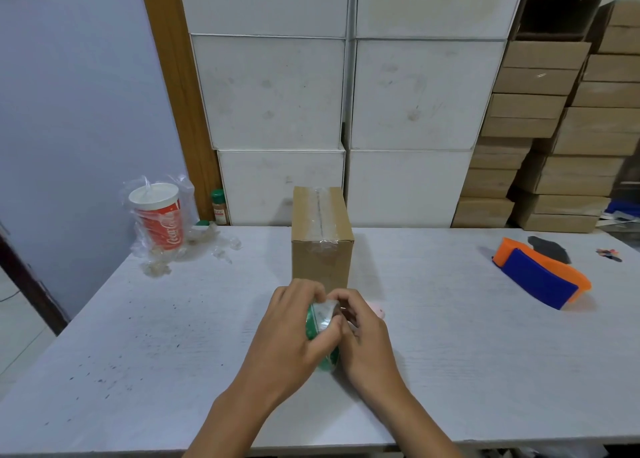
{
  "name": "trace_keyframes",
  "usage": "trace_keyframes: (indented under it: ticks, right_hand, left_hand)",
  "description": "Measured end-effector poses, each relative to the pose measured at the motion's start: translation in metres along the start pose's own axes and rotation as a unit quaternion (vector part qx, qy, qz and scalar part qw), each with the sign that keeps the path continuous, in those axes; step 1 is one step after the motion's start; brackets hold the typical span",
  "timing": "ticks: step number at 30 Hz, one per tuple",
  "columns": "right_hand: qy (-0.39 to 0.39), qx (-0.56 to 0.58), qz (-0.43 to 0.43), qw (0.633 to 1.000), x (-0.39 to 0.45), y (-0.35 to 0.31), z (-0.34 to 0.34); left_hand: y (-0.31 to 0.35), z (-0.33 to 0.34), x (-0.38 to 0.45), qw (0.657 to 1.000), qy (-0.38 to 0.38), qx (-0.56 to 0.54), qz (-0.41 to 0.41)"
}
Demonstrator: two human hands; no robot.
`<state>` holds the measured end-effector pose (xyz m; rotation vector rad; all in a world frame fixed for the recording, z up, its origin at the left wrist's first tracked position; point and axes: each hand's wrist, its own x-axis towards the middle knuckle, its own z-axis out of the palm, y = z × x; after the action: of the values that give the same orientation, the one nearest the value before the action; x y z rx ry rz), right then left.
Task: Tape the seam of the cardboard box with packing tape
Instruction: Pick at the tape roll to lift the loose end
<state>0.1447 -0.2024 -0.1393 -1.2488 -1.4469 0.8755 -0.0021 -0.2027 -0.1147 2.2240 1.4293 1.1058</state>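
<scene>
A small brown cardboard box [322, 236] stands upright on the white table [138, 336], its top seam covered by clear tape that folds a little down the front face. Just in front of it, both hands hold a roll of clear packing tape [320, 319] with a green core. My left hand [294, 329] wraps around the roll from the left. My right hand [363, 333] pinches at the roll's upper edge with fingertips. Most of the roll is hidden by the hands.
An orange and blue tape dispenser [540, 277] lies at the right of the table. A red paper cup [157, 215] in a clear plastic bag stands at the far left. A small pink object [377, 310] peeks out beside my right hand. White and brown boxes are stacked behind the table.
</scene>
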Motion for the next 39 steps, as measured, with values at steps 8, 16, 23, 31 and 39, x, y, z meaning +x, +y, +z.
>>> trace_keyframes:
  ticks: [8,16,23,31,39]
  right_hand:
    - [-0.005,0.010,-0.005,1.000,-0.001,-0.002,0.000]
    - [-0.016,0.051,0.023,0.998,0.001,-0.002,-0.001]
    - [-0.041,0.145,0.077,0.986,0.005,-0.010,-0.003]
    - [-0.064,-0.097,-0.034,0.993,-0.005,-0.026,-0.039]
    - [-0.122,-0.236,-0.094,0.959,0.004,-0.052,-0.046]
  left_hand:
    - [-0.001,0.001,0.004,1.000,-0.002,0.009,0.015]
    - [-0.005,0.000,0.001,0.995,-0.035,-0.085,-0.047]
    - [-0.023,-0.008,-0.015,0.965,-0.123,-0.225,-0.062]
    - [-0.016,-0.005,-0.020,0.964,-0.085,-0.227,-0.106]
    - [-0.010,-0.011,-0.019,0.966,-0.091,-0.213,-0.115]
